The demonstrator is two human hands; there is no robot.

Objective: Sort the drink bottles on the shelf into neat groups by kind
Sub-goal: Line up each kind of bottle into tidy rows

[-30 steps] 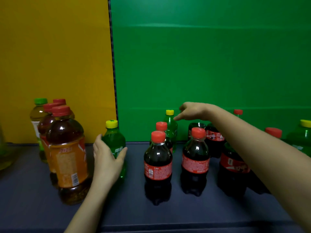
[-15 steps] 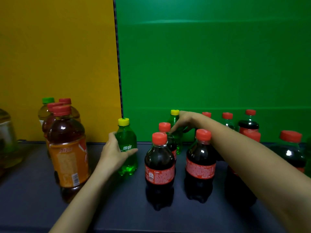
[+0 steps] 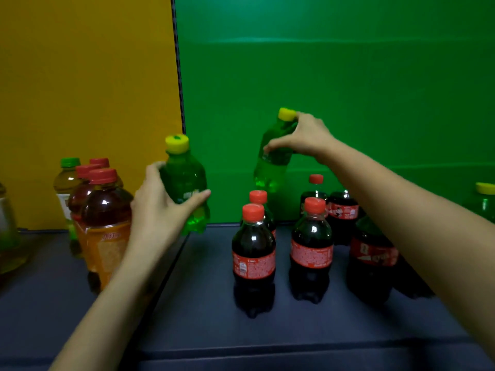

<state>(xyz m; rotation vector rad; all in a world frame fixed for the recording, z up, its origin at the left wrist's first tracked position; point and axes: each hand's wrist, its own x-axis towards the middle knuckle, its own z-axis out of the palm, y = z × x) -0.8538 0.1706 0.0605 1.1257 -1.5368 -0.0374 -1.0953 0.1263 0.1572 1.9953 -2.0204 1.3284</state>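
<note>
Green plastic, full, likely light but slick: left grip point(image 3: 158, 210) wraps near bottle point(image 3: 184, 180) mid-body, just above shelf point(image 3: 201, 317); right grip point(image 3: 305, 137) pinches far bottle point(image 3: 270, 167) at shoulder, tilted above colas point(image 3: 253, 253). Mid-body hold looks safer.

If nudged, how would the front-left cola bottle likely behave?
The front-left cola bottle looks full, so probably heavy and hard to shift. Tall on a narrow base, it may tip if struck near its red cap.
</note>
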